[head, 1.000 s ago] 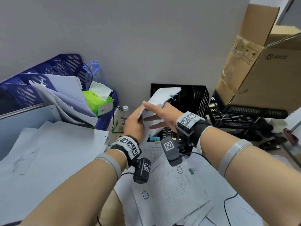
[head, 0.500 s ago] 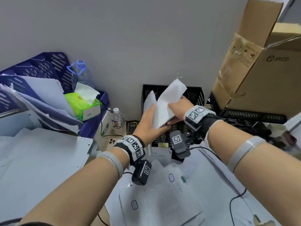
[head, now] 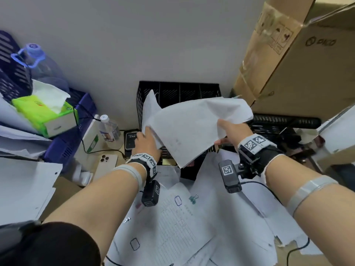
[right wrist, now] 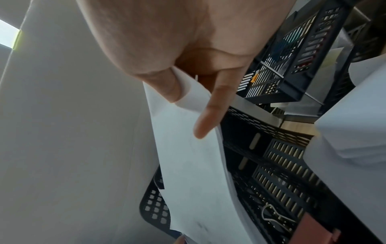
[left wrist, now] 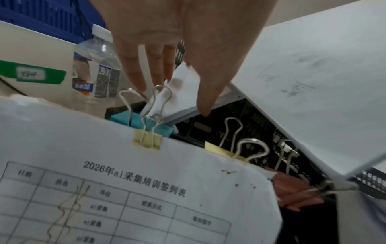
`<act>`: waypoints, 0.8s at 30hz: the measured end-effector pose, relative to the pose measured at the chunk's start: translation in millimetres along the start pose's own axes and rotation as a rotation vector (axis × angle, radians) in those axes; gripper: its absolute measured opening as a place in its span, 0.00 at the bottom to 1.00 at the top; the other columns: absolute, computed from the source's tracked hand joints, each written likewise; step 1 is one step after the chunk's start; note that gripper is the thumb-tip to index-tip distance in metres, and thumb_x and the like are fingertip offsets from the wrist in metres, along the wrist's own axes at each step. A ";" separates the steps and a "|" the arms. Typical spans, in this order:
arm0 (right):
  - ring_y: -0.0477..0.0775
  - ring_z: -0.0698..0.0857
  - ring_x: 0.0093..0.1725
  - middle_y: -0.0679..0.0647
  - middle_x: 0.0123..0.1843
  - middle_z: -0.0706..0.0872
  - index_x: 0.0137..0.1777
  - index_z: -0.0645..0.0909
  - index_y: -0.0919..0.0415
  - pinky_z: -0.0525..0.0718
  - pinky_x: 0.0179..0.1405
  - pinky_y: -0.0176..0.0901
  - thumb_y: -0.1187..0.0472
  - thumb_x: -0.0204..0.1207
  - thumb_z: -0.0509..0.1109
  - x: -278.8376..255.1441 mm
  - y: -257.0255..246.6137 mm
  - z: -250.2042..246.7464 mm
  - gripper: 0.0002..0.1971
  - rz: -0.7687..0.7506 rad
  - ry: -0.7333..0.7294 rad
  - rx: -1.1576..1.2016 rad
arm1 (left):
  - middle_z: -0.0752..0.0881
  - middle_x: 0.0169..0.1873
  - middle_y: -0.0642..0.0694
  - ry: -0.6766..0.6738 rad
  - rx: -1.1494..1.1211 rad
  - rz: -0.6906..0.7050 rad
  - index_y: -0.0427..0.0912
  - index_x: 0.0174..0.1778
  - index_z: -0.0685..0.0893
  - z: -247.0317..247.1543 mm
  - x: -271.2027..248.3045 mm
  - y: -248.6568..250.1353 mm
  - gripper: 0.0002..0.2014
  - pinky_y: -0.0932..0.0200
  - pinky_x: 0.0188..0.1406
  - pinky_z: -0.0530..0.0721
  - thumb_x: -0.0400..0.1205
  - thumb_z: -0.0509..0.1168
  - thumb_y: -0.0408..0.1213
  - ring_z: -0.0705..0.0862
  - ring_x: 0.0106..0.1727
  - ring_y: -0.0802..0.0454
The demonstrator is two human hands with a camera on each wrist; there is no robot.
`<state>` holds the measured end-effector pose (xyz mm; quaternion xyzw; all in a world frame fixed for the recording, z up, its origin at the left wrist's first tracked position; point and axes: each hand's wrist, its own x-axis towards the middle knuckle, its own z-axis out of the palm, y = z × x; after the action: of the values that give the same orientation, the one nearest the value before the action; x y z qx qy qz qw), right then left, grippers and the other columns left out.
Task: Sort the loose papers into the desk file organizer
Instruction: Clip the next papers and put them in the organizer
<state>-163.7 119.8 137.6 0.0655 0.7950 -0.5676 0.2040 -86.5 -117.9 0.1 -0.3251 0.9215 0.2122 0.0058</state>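
A bundle of white sheets (head: 192, 127) hangs slanted over the black slotted file organizer (head: 178, 93) by the wall. My left hand (head: 148, 134) pinches its lower left edge, and the left wrist view shows that hand (left wrist: 177, 99) with thumb and fingers on a paper edge (left wrist: 183, 89). Gripping the right edge is my right hand (head: 222, 131). The right wrist view shows that hand (right wrist: 188, 115) with thumb and forefinger on the sheets (right wrist: 188, 165), beside the organizer's slots (right wrist: 271, 148). More loose papers (head: 172, 227) cover the desk below my arms.
Blue trays (head: 63, 143) with a green tissue box (head: 44, 114), a large jug (head: 38, 64), a small bottle (head: 108, 129) and a phone (head: 104, 166) fill the left. A cardboard box (head: 299, 64) and black trays (head: 284, 121) stand right. Clipped forms (left wrist: 125, 181) lie near my left wrist.
My hands have drawn apart, spreading the sheets from a narrow upright bundle into a wide slanted one over the organizer. The view has come closer to the organizer.
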 end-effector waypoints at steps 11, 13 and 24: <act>0.61 0.88 0.29 0.52 0.55 0.86 0.60 0.77 0.57 0.90 0.45 0.59 0.55 0.80 0.66 -9.0 -10.5 1.6 0.12 -0.137 -0.016 -0.035 | 0.63 0.73 0.39 -0.084 -0.011 -0.016 0.51 0.85 0.47 -3.6 16.9 -13.7 0.60 0.35 0.64 0.81 0.64 0.79 0.60 0.69 0.74 0.35; 0.57 0.85 0.24 0.53 0.51 0.87 0.60 0.78 0.58 0.87 0.41 0.56 0.54 0.80 0.66 -7.8 -12.2 -4.5 0.13 -0.132 0.035 -0.027 | 0.60 0.76 0.36 -0.070 0.029 -0.064 0.47 0.86 0.43 2.0 14.5 -7.4 0.63 0.34 0.65 0.81 0.66 0.82 0.53 0.68 0.76 0.33; 0.56 0.82 0.21 0.54 0.40 0.86 0.60 0.78 0.61 0.88 0.36 0.49 0.52 0.79 0.67 -8.5 4.7 -18.6 0.15 -0.066 0.111 -0.034 | 0.64 0.72 0.34 -0.010 -0.064 -0.130 0.43 0.80 0.53 5.7 23.2 -11.7 0.55 0.34 0.64 0.82 0.67 0.81 0.53 0.72 0.70 0.31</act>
<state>-159.1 139.8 142.0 0.0675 0.8163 -0.5559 0.1417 -98.4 -137.7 -13.1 -0.3832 0.8912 0.2423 0.0138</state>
